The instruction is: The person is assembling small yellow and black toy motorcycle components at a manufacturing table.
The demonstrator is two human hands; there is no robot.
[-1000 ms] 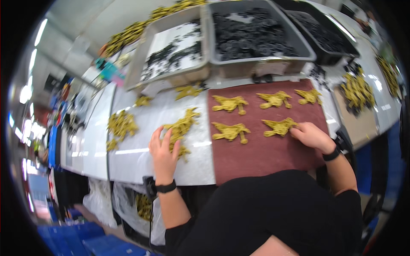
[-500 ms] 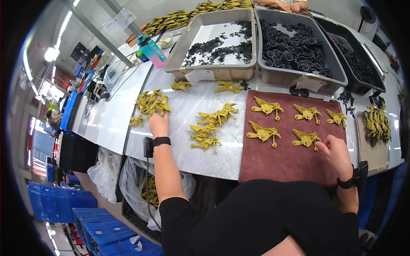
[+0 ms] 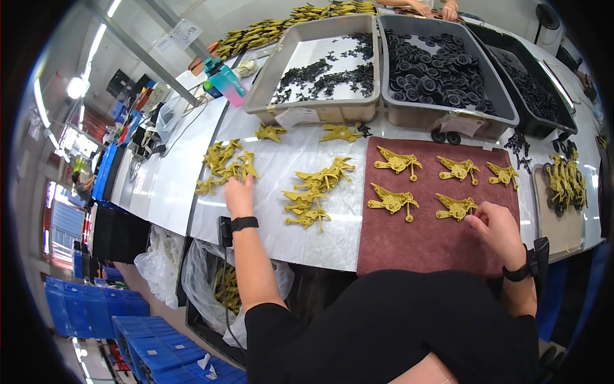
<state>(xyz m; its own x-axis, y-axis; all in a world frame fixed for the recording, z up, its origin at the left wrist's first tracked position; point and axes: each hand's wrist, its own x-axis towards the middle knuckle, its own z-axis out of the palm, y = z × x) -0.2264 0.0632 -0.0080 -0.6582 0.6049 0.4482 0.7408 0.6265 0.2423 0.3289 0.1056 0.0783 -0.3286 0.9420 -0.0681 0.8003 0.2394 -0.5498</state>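
Observation:
My left hand reaches to the near edge of a loose pile of yellow plastic parts, its fingertips closed on one yellow plastic part at the pile's right side. On a brown cloth, several like parts lie spaced out in two rows. My right hand is curled, thumb and forefinger pinched at the thin leg of the lower-right yellow plastic part; the leg's round end is hidden. Between my hands, a staggered column of yellow parts lies on the pale tabletop.
A tray of small black parts, a grey bin of black wheels and a black bin line the back. A bottle stands left. Far right, a tray holds yellow parts with wheels. Another person's hands show beyond.
The yellow part at my left fingertips has turned more upright, apart from the pile. My right thumb has slid over the leg's end. The other person's hands have moved apart.

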